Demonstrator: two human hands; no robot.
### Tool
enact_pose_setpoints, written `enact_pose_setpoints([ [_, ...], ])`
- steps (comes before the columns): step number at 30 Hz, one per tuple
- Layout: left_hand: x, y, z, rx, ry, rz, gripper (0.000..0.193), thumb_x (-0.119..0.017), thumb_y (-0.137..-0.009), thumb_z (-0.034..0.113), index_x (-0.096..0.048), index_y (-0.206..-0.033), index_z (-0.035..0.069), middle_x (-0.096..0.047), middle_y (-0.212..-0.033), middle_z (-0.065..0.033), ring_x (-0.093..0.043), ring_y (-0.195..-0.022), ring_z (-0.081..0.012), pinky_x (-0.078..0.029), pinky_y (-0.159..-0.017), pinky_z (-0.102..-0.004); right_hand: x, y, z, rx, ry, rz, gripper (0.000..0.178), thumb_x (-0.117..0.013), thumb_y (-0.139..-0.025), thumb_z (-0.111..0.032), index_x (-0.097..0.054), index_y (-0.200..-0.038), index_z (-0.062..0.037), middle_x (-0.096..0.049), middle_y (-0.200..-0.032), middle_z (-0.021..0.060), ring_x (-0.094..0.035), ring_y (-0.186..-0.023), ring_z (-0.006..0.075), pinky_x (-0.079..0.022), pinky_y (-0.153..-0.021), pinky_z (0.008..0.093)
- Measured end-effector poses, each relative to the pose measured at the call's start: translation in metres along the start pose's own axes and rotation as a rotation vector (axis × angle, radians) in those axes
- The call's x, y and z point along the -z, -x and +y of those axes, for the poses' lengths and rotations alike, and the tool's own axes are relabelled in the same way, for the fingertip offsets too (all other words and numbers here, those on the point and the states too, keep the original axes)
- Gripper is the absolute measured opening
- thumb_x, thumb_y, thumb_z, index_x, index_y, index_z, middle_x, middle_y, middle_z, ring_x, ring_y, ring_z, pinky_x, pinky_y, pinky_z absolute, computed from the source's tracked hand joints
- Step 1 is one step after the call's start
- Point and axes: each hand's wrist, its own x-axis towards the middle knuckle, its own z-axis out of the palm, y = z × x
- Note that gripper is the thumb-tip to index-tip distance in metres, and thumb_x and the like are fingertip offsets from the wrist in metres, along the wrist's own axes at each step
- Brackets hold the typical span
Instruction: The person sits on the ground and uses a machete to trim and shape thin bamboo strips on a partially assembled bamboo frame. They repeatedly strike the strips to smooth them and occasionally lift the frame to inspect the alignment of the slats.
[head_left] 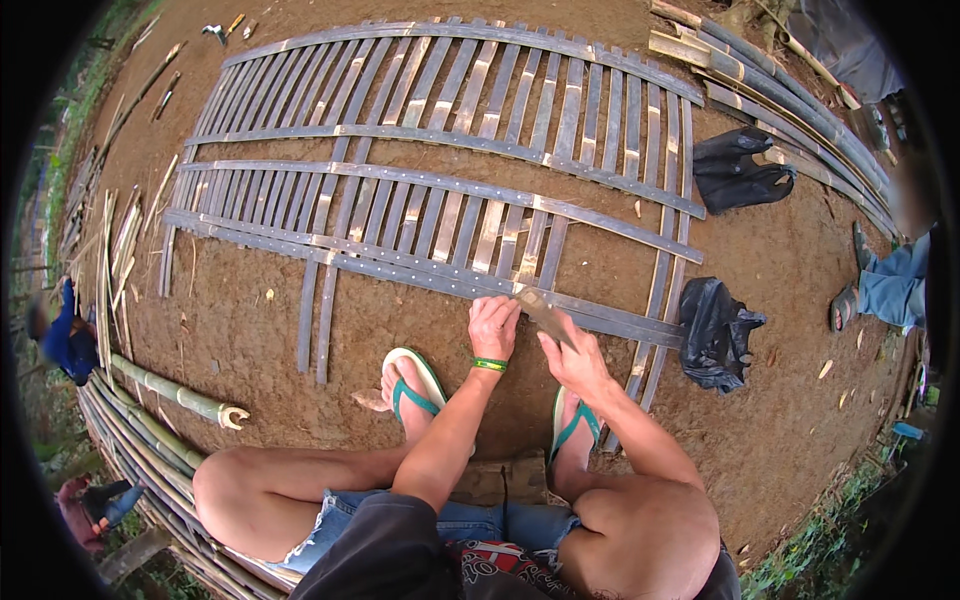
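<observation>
My left hand (494, 328), with a green and yellow band at the wrist, is closed with its fingertips down at the near bamboo rail (420, 280); what it pinches, if anything, is too small to make out. My right hand (578, 362) grips a short, flat, brownish-grey tool (545, 316), whose exact kind does not show clearly. The tool's far end is close beside my left fingertips, over the rail. The rail belongs to a slatted bamboo panel (358, 172) lying on the ground, its long strips dotted with small fastener heads.
Black plastic bags (716, 335) lie by the panel's right end. Bamboo poles (790, 110) are stacked at the far right, and more poles (150, 440) lie at left near a cut green one (180, 390). Other people are at the left and right edges. Hand tools (222, 32) lie far left.
</observation>
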Motion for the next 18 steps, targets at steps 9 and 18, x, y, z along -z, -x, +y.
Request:
enact_pose_setpoints([
  [9, 0.007, -0.004, 0.002, 0.022, -0.006, -0.006, 0.021, -0.082, -0.079, 0.003, -0.078, -0.100, 0.006, -0.069, -0.096, -0.0090, -0.063, -0.091, -0.0309, -0.050, -0.084, -0.0425, 0.023, -0.007, -0.007, -0.245, 0.100, -0.110, 0.039, -0.060, -0.104, -0.029, -0.064, -0.132, -0.0024, -0.069, -0.088, 0.0311, -0.068, -0.084, 0.0515, -0.056, -0.073, 0.0551],
  [18, 0.029, -0.051, -0.046, 0.082, -0.577, -0.300, 0.067, -0.061, -0.099, 0.050, -0.047, -0.159, 0.023, -0.034, -0.170, -0.0104, -0.026, -0.157, -0.0383, -0.016, -0.124, -0.0667, 0.026, -0.010, -0.028, 0.104, -0.030, 0.089, 0.042, -0.062, -0.103, -0.026, -0.057, -0.138, -0.0036, -0.071, -0.091, 0.0301, -0.070, -0.083, 0.0513, -0.057, -0.073, 0.0544],
])
